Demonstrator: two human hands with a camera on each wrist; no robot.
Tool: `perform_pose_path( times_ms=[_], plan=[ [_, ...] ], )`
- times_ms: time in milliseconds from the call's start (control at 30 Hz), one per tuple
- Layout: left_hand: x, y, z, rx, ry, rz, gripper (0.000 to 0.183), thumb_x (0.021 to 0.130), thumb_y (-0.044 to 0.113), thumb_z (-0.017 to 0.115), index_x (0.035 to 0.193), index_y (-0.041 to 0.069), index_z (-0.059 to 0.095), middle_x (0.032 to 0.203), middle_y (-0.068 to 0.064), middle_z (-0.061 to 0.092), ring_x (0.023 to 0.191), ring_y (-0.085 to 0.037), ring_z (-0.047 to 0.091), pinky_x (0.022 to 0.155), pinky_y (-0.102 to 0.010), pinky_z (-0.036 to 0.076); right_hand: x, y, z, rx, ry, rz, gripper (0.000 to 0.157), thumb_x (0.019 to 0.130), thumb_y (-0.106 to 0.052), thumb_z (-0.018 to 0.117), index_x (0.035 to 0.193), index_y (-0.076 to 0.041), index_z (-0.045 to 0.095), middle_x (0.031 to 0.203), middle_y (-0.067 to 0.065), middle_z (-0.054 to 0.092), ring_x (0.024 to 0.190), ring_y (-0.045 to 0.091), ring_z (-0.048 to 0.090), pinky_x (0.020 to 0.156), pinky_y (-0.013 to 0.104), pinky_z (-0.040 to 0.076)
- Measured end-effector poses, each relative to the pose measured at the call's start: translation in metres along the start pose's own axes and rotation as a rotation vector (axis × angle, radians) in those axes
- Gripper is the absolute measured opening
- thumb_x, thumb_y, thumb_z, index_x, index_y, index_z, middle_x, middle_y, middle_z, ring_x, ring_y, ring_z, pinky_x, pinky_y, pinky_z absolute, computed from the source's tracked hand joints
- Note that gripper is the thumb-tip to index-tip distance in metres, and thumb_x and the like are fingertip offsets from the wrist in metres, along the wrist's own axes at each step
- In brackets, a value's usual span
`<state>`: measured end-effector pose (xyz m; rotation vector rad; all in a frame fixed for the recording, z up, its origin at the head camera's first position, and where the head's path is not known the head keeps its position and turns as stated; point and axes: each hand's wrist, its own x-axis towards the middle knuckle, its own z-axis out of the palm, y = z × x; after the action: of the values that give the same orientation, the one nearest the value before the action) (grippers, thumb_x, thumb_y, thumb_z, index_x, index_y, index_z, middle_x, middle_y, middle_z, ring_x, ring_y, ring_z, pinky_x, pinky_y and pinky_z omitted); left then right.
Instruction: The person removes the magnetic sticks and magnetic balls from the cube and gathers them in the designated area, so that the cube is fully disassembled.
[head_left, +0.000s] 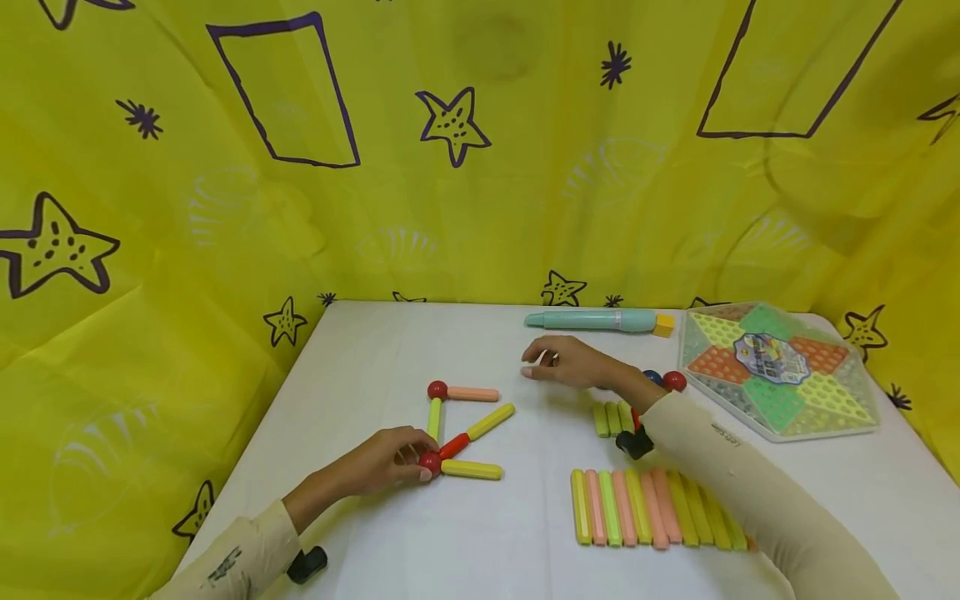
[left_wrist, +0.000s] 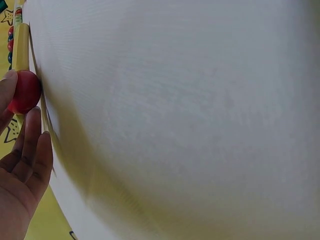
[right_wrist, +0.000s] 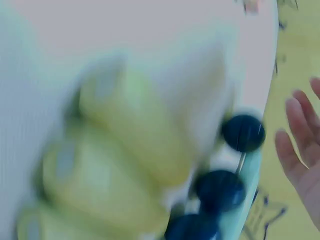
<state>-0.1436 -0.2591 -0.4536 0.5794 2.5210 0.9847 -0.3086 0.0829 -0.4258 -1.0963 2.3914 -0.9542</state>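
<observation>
My left hand (head_left: 390, 461) pinches a red ball (head_left: 431, 464) between thumb and fingers; the left wrist view shows the same ball (left_wrist: 27, 92) at the fingertips. From it fan out a yellow rod (head_left: 471, 470), a short red rod (head_left: 453, 447) with another yellow rod (head_left: 491, 421) at its end, and a light green rod (head_left: 435, 417). The green rod leads up to a second red ball (head_left: 437, 390), from which a pink rod (head_left: 472, 393) points right. Over the table's far middle, my right hand (head_left: 573, 361) hovers with loosely bent fingers, holding nothing.
Yellow, pink and green rods (head_left: 628, 508) lie in a row at front right, partly under the right sleeve. Short yellow-green rods (head_left: 611, 419) and balls (head_left: 674, 381) sit behind them. A teal marker-like tube (head_left: 592, 320) and a hexagonal board-game box (head_left: 772, 367) lie farther back.
</observation>
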Motion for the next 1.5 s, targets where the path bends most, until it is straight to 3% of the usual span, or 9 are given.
perform_pose_path(
  times_ms=[200, 400, 533, 700, 800, 967, 1067, 1333, 1500],
  plan=[
    [0.003, 0.002, 0.000, -0.010, -0.005, 0.001, 0.032, 0.092, 0.027, 0.074, 0.120, 0.014, 0.066, 0.105, 0.006, 0.065, 0.095, -0.012, 0.060, 0.082, -0.023, 0.052, 0.007, -0.014, 0.030, -0.065, -0.197, -0.031, 0.035, 0.093, -0.026, 0.073, 0.121, -0.007, 0.067, 0.114, 0.009, 0.067, 0.102, 0.019, 0.062, 0.088, 0.033, 0.051],
    [0.006, 0.001, 0.001, -0.017, -0.019, 0.001, 0.033, 0.092, 0.028, 0.074, 0.121, 0.015, 0.066, 0.105, 0.006, 0.065, 0.095, -0.012, 0.059, 0.082, -0.023, 0.052, 0.011, -0.019, 0.048, -0.189, -0.237, -0.096, 0.019, 0.088, -0.019, 0.078, 0.103, -0.011, 0.070, 0.092, -0.001, 0.059, 0.085, 0.010, 0.051, 0.078, 0.025, 0.044],
    [0.006, 0.002, 0.000, -0.005, -0.014, 0.010, 0.033, 0.092, 0.028, 0.074, 0.120, 0.015, 0.066, 0.105, 0.006, 0.065, 0.096, -0.012, 0.060, 0.082, -0.024, 0.052, 0.015, -0.022, 0.051, -0.159, -0.266, -0.093, 0.010, 0.092, -0.014, 0.073, 0.093, -0.012, 0.063, 0.085, -0.004, 0.056, 0.080, 0.008, 0.048, 0.074, 0.023, 0.043],
    [0.007, 0.003, 0.000, -0.004, -0.020, 0.008, 0.033, 0.092, 0.028, 0.074, 0.121, 0.015, 0.066, 0.105, 0.007, 0.065, 0.097, -0.012, 0.060, 0.083, -0.024, 0.051, 0.018, -0.031, 0.058, -0.119, -0.329, -0.068, 0.022, 0.090, -0.022, 0.077, 0.106, -0.012, 0.066, 0.090, -0.005, 0.060, 0.082, 0.008, 0.052, 0.077, 0.023, 0.046],
    [0.007, 0.003, 0.000, -0.005, -0.021, 0.008, 0.032, 0.092, 0.027, 0.074, 0.121, 0.015, 0.066, 0.105, 0.007, 0.065, 0.096, -0.012, 0.060, 0.082, -0.024, 0.051, 0.020, -0.037, 0.064, -0.150, -0.339, -0.080, 0.030, 0.088, -0.024, 0.079, 0.114, -0.013, 0.069, 0.096, -0.006, 0.062, 0.086, 0.008, 0.054, 0.082, 0.023, 0.048],
    [0.007, 0.003, 0.000, -0.002, -0.017, 0.019, 0.032, 0.092, 0.027, 0.074, 0.120, 0.015, 0.066, 0.105, 0.007, 0.065, 0.096, -0.011, 0.060, 0.082, -0.024, 0.051, 0.023, -0.044, 0.066, -0.240, -0.367, -0.123, 0.023, 0.093, -0.015, 0.072, 0.116, -0.014, 0.070, 0.097, -0.005, 0.064, 0.087, 0.009, 0.054, 0.084, 0.026, 0.048],
    [0.007, 0.003, 0.000, -0.002, -0.016, 0.020, 0.031, 0.092, 0.027, 0.074, 0.120, 0.015, 0.066, 0.105, 0.007, 0.065, 0.096, -0.011, 0.060, 0.083, -0.024, 0.051, 0.024, -0.045, 0.063, -0.250, -0.398, -0.096, 0.021, 0.096, -0.016, 0.068, 0.117, -0.018, 0.067, 0.099, -0.006, 0.063, 0.089, 0.009, 0.054, 0.086, 0.027, 0.047],
    [0.005, 0.003, 0.000, -0.001, -0.012, 0.004, 0.031, 0.092, 0.027, 0.074, 0.120, 0.015, 0.066, 0.107, 0.007, 0.065, 0.097, -0.012, 0.060, 0.083, -0.024, 0.051, 0.018, -0.042, 0.050, -0.152, -0.359, -0.077, 0.025, 0.101, -0.018, 0.062, 0.125, -0.020, 0.059, 0.111, 0.000, 0.066, 0.098, 0.012, 0.061, 0.089, 0.031, 0.051],
    [0.002, 0.000, 0.000, -0.003, -0.009, -0.009, 0.032, 0.092, 0.027, 0.074, 0.120, 0.015, 0.066, 0.106, 0.007, 0.065, 0.097, -0.013, 0.060, 0.083, -0.024, 0.051, 0.005, -0.038, 0.036, 0.000, -0.276, -0.091, 0.036, 0.102, -0.022, 0.060, 0.138, -0.018, 0.055, 0.096, 0.002, 0.067, 0.081, 0.011, 0.061, 0.073, 0.029, 0.052]
  ],
)
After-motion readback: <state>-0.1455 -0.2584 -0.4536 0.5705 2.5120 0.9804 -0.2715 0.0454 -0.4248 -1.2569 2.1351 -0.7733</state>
